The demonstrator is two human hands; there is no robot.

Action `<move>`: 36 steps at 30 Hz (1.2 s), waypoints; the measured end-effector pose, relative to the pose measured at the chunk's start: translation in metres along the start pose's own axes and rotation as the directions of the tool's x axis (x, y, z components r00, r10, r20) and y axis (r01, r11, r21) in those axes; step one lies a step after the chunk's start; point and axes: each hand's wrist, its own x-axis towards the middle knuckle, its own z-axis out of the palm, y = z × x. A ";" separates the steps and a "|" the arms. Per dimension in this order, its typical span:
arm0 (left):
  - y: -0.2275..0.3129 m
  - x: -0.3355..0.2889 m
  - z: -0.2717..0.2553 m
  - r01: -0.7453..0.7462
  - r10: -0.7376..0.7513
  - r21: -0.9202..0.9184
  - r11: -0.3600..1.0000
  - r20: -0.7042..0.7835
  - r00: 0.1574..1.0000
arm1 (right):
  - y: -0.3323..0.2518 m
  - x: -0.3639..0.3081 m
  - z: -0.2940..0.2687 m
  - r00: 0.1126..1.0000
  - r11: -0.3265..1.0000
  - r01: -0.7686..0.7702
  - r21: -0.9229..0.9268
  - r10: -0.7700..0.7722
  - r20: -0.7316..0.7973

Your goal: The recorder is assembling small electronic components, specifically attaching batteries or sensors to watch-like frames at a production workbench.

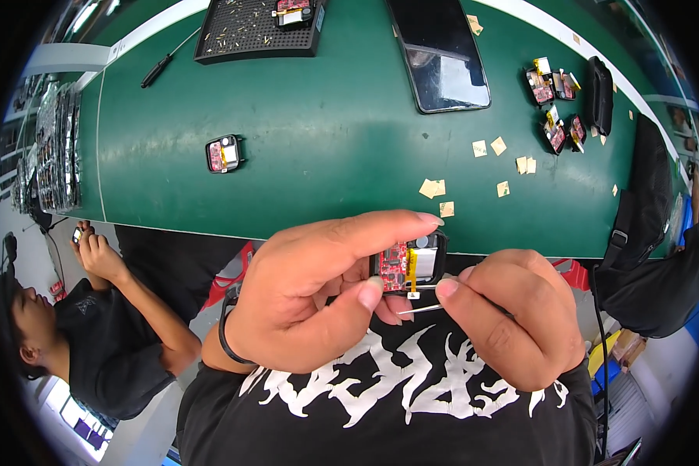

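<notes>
Left hand point(307, 291), pinching the open module point(394, 266) by its edges between thumb and forefinger (probably light, rigid, fragile inside: grip there); right hand point(520, 322), pinching tweezers point(422, 309)

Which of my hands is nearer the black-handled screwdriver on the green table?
Left. In the picture, your left hand is below and right of the black-handled screwdriver; your right hand is farther right.
</notes>
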 end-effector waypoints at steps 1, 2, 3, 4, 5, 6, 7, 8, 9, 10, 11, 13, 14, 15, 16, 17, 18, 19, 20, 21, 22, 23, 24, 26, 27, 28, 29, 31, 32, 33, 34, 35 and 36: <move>-0.001 -0.001 0.002 0.006 -0.007 -0.045 0.999 -0.019 1.000 | 0.000 -0.001 0.000 1.000 1.000 -0.005 0.008 0.005 -0.001; -0.001 -0.001 0.002 0.010 -0.014 -0.090 0.996 -0.038 0.999 | -0.001 -0.001 0.001 1.000 1.000 -0.010 0.009 0.010 -0.006; -0.002 -0.001 0.001 0.016 -0.019 -0.087 0.996 -0.035 0.999 | -0.001 -0.002 0.003 1.000 1.000 -0.012 0.010 0.012 -0.023; -0.002 -0.001 -0.001 -0.001 0.005 -0.164 0.986 0.022 1.000 | -0.002 -0.003 0.004 0.999 1.000 -0.014 0.012 0.014 -0.041; -0.003 0.000 -0.003 -0.013 0.032 -0.241 0.970 0.077 0.996 | -0.003 -0.003 0.004 0.999 1.000 -0.018 0.012 0.019 -0.044; -0.006 0.000 -0.006 -0.010 0.029 -0.238 0.971 0.077 0.997 | -0.003 -0.003 0.004 0.999 1.000 -0.019 0.016 0.020 -0.049; -0.009 0.000 -0.008 -0.024 0.052 -0.254 0.967 0.104 0.993 | -0.003 -0.003 0.005 0.998 1.000 -0.019 0.021 0.020 -0.054; -0.011 0.000 -0.009 -0.037 0.074 -0.270 0.962 0.131 0.989 | -0.003 -0.004 0.006 0.998 1.000 -0.020 0.023 0.022 -0.056; -0.010 -0.001 -0.008 -0.034 0.072 -0.269 0.963 0.132 0.989 | -0.003 -0.004 0.007 0.998 0.999 -0.022 0.028 0.024 -0.066; -0.009 -0.002 -0.007 0.006 0.029 -0.298 0.955 0.113 0.993 | -0.003 -0.004 0.008 0.997 0.999 -0.023 0.034 0.026 -0.077; -0.008 -0.002 -0.006 0.045 -0.015 -0.328 0.944 0.095 0.995 | -0.003 -0.005 0.008 0.997 0.999 -0.025 0.034 0.028 -0.079; -0.011 -0.002 -0.007 0.039 -0.007 -0.322 0.946 0.098 0.995 | -0.003 -0.007 0.010 0.995 0.998 -0.024 0.051 0.029 -0.096; -0.012 -0.002 -0.007 0.031 0.002 -0.319 0.947 0.102 0.995 | -0.003 -0.007 0.010 0.995 0.998 -0.025 0.054 0.030 -0.098; -0.013 -0.002 -0.007 0.033 -0.001 -0.317 0.948 0.102 0.995 | -0.003 -0.007 0.010 0.995 0.998 -0.029 0.061 0.034 -0.090; -0.014 -0.002 -0.006 0.034 -0.004 -0.319 0.947 0.095 0.995 | -0.003 -0.007 0.009 0.996 0.997 -0.033 0.069 0.039 -0.082; -0.014 -0.002 -0.005 0.036 -0.008 -0.320 0.947 0.088 0.996 | -0.003 -0.007 0.009 0.996 0.997 -0.035 0.070 0.041 -0.084; -0.013 -0.002 -0.005 0.039 -0.011 -0.320 0.947 0.088 0.996 | -0.002 -0.007 0.009 0.996 0.997 -0.040 0.070 0.046 -0.080; -0.011 -0.001 -0.004 0.074 -0.050 -0.320 0.945 0.080 0.995 | -0.002 -0.008 0.009 0.996 0.997 -0.045 0.069 0.050 -0.076; -0.010 0.000 -0.004 0.108 -0.090 -0.320 0.941 0.073 0.993 | -0.003 -0.007 0.010 0.996 0.996 -0.048 0.070 0.054 -0.077; -0.010 0.000 -0.004 0.110 -0.092 -0.320 0.941 0.071 0.993 | -0.006 -0.005 0.011 0.991 0.992 -0.098 0.078 0.104 -0.084; -0.010 0.000 -0.004 0.130 -0.117 -0.334 0.934 0.061 0.991 | -0.007 -0.004 0.011 0.984 0.985 -0.148 0.085 0.155 -0.091; -0.010 0.000 -0.004 0.151 -0.141 -0.348 0.925 0.051 0.989 | -0.006 -0.003 0.010 0.984 0.985 -0.148 0.088 0.156 -0.091; -0.009 0.000 -0.004 0.152 -0.143 -0.347 0.925 0.050 0.988 | -0.005 -0.003 0.010 0.986 0.987 -0.137 0.084 0.144 -0.085; -0.008 0.001 -0.002 0.180 -0.190 -0.380 0.907 0.012 0.982 | -0.005 -0.001 0.009 0.988 0.989 -0.126 0.082 0.132 -0.079; -0.008 0.002 -0.002 0.183 -0.192 -0.379 0.907 0.014 0.981 | -0.006 0.000 0.009 0.987 0.988 -0.139 0.074 0.144 -0.074; -0.009 0.003 -0.002 0.191 -0.206 -0.362 0.912 -0.002 0.978 | -0.007 0.001 0.009 0.985 0.986 -0.152 0.066 0.156 -0.069; -0.010 0.005 -0.001 0.200 -0.220 -0.344 0.917 -0.020 0.975 | -0.007 0.001 0.010 0.985 0.986 -0.154 0.065 0.159 -0.071; -0.012 0.004 0.000 0.201 -0.226 -0.378 0.904 -0.023 0.974 | -0.007 0.000 0.011 0.983 0.986 -0.156 0.052 0.160 -0.089; -0.012 0.004 0.001 0.198 -0.229 -0.412 0.889 -0.026 0.973 | -0.007 0.000 0.011 0.983 0.986 -0.159 0.052 0.163 -0.090; -0.013 0.003 0.002 0.200 -0.232 -0.412 0.889 -0.028 0.972 | -0.007 -0.001 0.011 0.984 0.986 -0.156 0.057 0.161 -0.081; -0.013 0.003 0.003 0.200 -0.232 -0.429 0.881 -0.024 0.972 | -0.007 -0.002 0.011 0.985 0.986 -0.154 0.062 0.158 -0.071; -0.014 0.003 0.004 0.200 -0.233 -0.447 0.872 -0.020 0.972 | -0.007 -0.003 0.010 0.985 0.986 -0.156 0.064 0.160 -0.071; -0.013 0.004 0.004 0.202 -0.236 -0.447 0.872 -0.021 0.972 | -0.005 -0.003 0.009 0.986 0.985 -0.152 0.081 0.157 -0.051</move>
